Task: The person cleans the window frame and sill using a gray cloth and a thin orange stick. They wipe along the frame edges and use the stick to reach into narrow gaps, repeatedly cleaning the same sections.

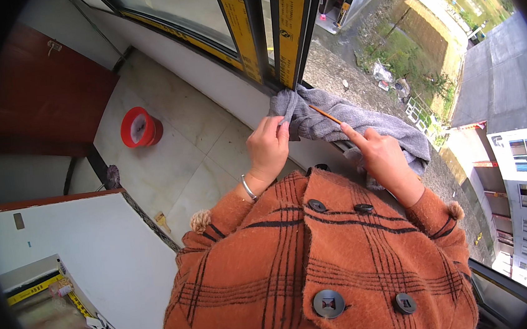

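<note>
A grey cloth point(358, 114) lies bunched along the window sill, its far end pushed against the foot of the dark window frame point(265, 47). My left hand point(268, 143) pinches a fold of this cloth between thumb and fingers. In my right hand point(380, 154) is a thin orange-brown stick point(324, 114), its tip pointing at the cloth near the frame's corner. The index finger stretches along the stick, and the stick's rear end is hidden by the hand. Yellow printed film strips point(291, 25) cover the frame's upright bars.
A red bucket point(154, 129) with pale contents stands on the tiled floor point(180, 155) to the left. A flat brush point(162, 221) lies by the white panel point(86, 231). Further off is a reddish-brown door point(45, 89). The window opens onto ground far below point(344, 68).
</note>
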The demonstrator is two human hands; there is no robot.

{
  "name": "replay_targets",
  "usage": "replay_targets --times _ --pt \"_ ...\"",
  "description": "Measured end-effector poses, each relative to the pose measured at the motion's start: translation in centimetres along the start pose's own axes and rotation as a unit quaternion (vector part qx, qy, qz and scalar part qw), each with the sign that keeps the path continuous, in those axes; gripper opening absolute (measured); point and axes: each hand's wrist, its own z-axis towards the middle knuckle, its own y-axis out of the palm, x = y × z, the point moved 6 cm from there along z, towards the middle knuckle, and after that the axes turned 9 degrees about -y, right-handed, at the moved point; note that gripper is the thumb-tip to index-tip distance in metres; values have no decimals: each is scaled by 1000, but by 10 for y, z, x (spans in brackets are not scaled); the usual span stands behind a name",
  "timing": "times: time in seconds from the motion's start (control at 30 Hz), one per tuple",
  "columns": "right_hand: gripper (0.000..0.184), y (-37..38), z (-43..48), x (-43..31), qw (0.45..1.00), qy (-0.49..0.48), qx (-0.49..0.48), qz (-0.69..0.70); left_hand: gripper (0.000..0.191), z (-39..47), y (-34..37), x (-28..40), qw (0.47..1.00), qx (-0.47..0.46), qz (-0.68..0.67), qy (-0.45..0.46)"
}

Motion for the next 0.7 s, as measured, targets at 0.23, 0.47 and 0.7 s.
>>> replay_targets --times 0.23,0.47,0.7 --pt "70 15 30 -2 999 -6 40 -30 10 -8 -8 26 991 -22 22 127" --pt "51 23 -18 27 996 46 71 26 8 6 -10 9 996 44 45 68" --pt "14 20 -49 56 997 73 0 -12 15 -6 21 21 988 -124 58 71"
